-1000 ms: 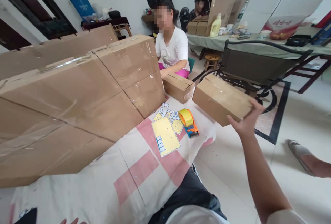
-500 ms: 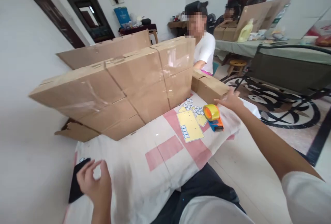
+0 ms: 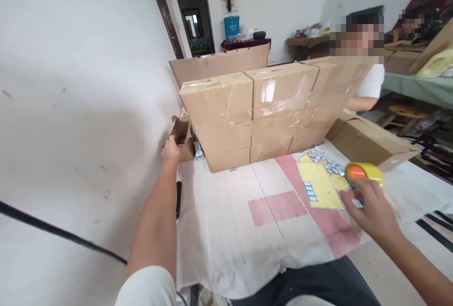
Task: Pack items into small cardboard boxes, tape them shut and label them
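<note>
At the far left of the table, my left hand (image 3: 171, 150) reaches out with its fingers closed over the near rim of a small open-topped cardboard box (image 3: 186, 152). My right hand (image 3: 371, 204) hovers at the right, thumb and curled fingers apart. Just behind it is a tape dispenser with a yellow roll (image 3: 374, 172), partly hidden by the fingers; I see no grip on it. Left of that hand lies a yellow paper sheet (image 3: 320, 186) with blue-edged strips on it. Small white paper pieces (image 3: 333, 168) are heaped behind the sheet.
A tall partition of taped cardboard boxes (image 3: 271, 131) stands across the table. A long cardboard box (image 3: 378, 138) lies at the right. A black flat object (image 3: 179, 199) rests by the left edge. A person (image 3: 370, 84) sits beyond the partition.
The view has swung left. My left hand has gone forward from the near left table to the small box's rim. My right hand has left the long box and come near the tape dispenser.
</note>
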A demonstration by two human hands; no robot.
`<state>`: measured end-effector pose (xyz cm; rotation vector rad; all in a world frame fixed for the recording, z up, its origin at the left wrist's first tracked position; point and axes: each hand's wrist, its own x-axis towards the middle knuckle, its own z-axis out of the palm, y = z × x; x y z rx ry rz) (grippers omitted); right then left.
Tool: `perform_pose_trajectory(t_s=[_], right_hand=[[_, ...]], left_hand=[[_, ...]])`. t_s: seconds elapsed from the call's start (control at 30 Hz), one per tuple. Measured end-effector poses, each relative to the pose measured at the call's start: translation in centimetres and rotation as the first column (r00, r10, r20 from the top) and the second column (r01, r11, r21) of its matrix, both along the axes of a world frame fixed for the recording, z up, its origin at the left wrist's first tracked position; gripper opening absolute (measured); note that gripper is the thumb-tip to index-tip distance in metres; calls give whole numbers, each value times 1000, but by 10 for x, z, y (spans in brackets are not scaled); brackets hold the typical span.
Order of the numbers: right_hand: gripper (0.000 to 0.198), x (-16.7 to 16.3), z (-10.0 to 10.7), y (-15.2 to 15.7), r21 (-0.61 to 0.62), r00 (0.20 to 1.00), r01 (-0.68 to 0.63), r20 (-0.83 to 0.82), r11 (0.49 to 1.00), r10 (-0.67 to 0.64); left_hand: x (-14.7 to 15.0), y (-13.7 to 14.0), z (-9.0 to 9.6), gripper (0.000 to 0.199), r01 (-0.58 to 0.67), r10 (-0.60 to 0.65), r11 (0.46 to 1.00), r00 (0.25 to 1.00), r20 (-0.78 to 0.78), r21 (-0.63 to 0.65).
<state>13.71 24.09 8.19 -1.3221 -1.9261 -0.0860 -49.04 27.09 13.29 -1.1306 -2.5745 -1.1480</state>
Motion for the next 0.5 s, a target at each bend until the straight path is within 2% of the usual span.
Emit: perform_pose_trajectory(t_s=[0.07, 0.13, 0.23, 0.3, 0.33, 0.37, 0.4, 0.43, 0.5], right_hand=[[36, -16, -5, -8, -26, 993, -112, 39, 993, 113], [28, -37, -3, -13, -30, 972, -235, 23, 972, 236], [22, -82, 8, -13, -77, 901, -434, -55, 898, 431], [26, -118, 15, -6, -144, 820, -571, -151, 809, 552], [33, -137, 16, -2, -175, 766, -641, -209, 748, 608], [43, -156, 16, 2, -216, 706, -707, -267, 673, 656], [56, -173, 14, 7, -272, 648, -762, -324, 588, 690], [69, -190, 9, 10, -348, 590, -805, -379, 481, 713], [91, -216, -4, 12, -505, 483, -837, -504, 210, 716]], left_hand=[[3, -10, 10, 13, -55, 57, 991, 998, -12, 122], [17, -39, 15, 13, -122, 141, 946, 989, -45, 299], [64, -112, 8, 7, -230, 318, 806, 946, -71, 545], [109, -166, -7, 3, -257, 404, 705, 911, -78, 661], [132, -190, -15, 8, -219, 432, 601, 898, -83, 769], [155, -210, -24, 11, -176, 433, 542, 897, -94, 822], [175, -227, -32, 13, -184, 423, 487, 905, -47, 854], [192, -240, -40, 15, -187, 382, 448, 924, 3, 874], [212, -258, -54, 16, -173, 170, 406, 979, 112, 897]])
